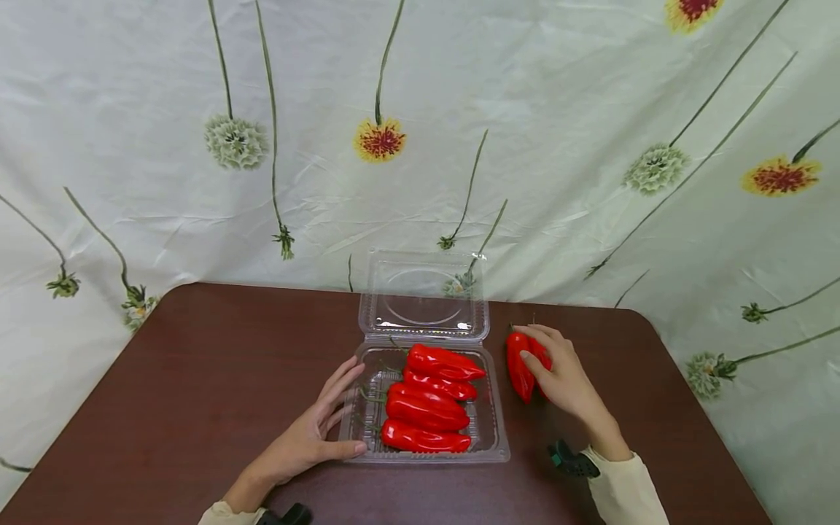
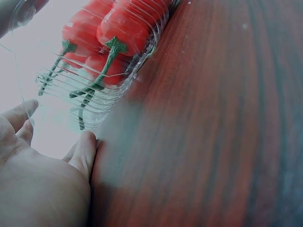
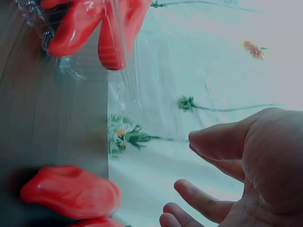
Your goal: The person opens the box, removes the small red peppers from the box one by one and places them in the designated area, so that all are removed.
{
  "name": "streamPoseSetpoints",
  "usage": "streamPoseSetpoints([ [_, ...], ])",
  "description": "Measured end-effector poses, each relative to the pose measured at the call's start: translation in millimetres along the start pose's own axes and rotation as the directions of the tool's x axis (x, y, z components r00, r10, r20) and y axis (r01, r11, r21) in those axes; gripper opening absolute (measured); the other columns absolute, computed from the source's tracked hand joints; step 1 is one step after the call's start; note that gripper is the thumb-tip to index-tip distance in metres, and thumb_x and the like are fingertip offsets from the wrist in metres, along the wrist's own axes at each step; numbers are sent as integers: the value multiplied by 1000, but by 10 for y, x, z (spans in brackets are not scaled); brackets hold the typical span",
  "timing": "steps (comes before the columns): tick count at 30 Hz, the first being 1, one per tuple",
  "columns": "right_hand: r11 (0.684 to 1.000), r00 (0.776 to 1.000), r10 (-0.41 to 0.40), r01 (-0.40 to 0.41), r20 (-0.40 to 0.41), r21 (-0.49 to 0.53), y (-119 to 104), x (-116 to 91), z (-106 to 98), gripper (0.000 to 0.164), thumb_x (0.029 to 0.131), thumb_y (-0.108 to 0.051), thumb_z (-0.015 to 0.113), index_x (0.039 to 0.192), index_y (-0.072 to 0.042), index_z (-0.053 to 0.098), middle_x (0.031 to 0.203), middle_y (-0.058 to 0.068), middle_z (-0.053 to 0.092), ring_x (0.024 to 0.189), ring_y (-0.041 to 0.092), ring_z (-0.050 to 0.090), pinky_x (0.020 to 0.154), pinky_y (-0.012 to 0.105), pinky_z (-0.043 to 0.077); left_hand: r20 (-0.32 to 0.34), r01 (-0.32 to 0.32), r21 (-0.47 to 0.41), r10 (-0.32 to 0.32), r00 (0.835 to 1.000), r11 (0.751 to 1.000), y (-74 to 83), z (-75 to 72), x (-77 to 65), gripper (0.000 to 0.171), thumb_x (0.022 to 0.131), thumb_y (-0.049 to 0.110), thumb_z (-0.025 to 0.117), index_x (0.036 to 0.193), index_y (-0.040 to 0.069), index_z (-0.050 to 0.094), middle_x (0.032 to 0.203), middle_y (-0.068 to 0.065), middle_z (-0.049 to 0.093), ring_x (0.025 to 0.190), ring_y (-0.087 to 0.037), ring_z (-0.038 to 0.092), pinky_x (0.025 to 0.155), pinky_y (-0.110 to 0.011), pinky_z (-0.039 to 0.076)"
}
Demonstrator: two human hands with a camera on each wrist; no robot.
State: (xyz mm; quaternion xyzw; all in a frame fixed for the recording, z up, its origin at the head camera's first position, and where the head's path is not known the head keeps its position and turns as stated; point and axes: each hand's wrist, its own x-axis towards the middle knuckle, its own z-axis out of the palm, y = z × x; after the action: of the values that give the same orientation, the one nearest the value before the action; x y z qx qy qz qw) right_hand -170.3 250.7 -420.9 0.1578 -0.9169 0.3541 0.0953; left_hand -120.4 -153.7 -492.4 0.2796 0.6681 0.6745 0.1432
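A clear plastic clamshell box (image 1: pixel 502 437) stands with its lid (image 1: pixel 420 299) raised at the back. Inside, several red peppers (image 1: pixel 426 406) with green stems lie in a stack of rows, tips to the right. My left hand (image 1: pixel 298 445) is spread along the box's left side, thumb by the front left corner and fingers at the left rim. On the table to the right of the box lie two red peppers (image 1: pixel 517 370) side by side. Over them hovers my right hand (image 1: pixel 567 379), fingers loosely bent with a gap to the peppers (image 3: pixel 71 191) in the right wrist view.
The dark brown wooden table (image 1: pixel 197 379) has rounded far corners. Behind it hangs a white cloth (image 1: pixel 315 182) printed with flowers, close to the back of the lid. Dark straps with cameras (image 1: pixel 572 461) sit on both wrists.
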Motion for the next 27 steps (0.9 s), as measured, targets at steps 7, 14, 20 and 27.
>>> streamPoseSetpoints([
  [7, 998, 996, -53, 55, 68, -26, -188, 20, 28, 42, 93, -8, 68, 135, -6, 61, 142, 22, 50, 129, 44, 43, 100, 64, 39, 1, -12, 14, 12, 1000, 1000, -1, -3, 3, 97, 89, -2, 71, 162, 13, 9, 168, -2, -11, 147, -53, 6, 109, -10, 29],
  [14, 986, 980, -157, 163, 126, -38, -370, -27, 152, 43, 91, -9, 72, 133, -11, 63, 135, 11, 59, 125, 34, 51, 99, 58, 45, -2, -7, 13, 7, 1000, 1000, -1, -12, -15, 97, 89, -2, 71, 162, 13, 9, 168, -2, -11, 147, -53, 6, 109, -9, 29],
  [20, 987, 968, -157, 160, 197, 1, -541, -85, 247, 46, 90, -11, 75, 134, -18, 63, 129, -1, 61, 119, 22, 55, 93, 47, 53, 0, -6, 9, 6, 1000, 1000, 4, -8, -20, 97, 90, -2, 70, 162, 13, 8, 168, -4, -13, 147, -54, 6, 109, -9, 29],
  [27, 974, 948, -214, 190, 235, 119, -659, -151, 397, 44, 89, -9, 75, 131, -16, 64, 134, -1, 58, 128, 23, 51, 98, 50, 52, 1, -9, 0, 9, 1000, 1000, -1, 1, -7, 97, 90, -2, 71, 162, 13, 8, 168, -4, -13, 147, -54, 6, 109, -10, 29],
])
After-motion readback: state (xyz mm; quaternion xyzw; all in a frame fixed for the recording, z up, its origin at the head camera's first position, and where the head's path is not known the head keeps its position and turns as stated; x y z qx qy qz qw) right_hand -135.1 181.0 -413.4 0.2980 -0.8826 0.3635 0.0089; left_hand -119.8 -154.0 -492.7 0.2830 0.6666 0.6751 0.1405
